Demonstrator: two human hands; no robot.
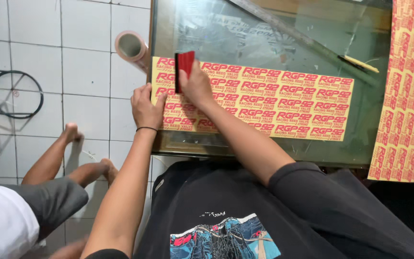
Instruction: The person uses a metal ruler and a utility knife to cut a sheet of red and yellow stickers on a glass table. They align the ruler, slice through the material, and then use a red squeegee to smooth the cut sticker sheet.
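Red squeegee (185, 71) is being gripped in the right hand (196, 87) and pressed on the yellow sticker sheet (264, 103) — thin, limp, probably crease-prone. Left hand (145, 106), lying flat and open, is pinning its near edge on the glass table (264, 151).

A floor (87, 72) of pale square tiles with dark grout lines fills the left side. A glass-topped table (264, 33) with a wooden frame stands on the right, its surface reflecting soft, even light.
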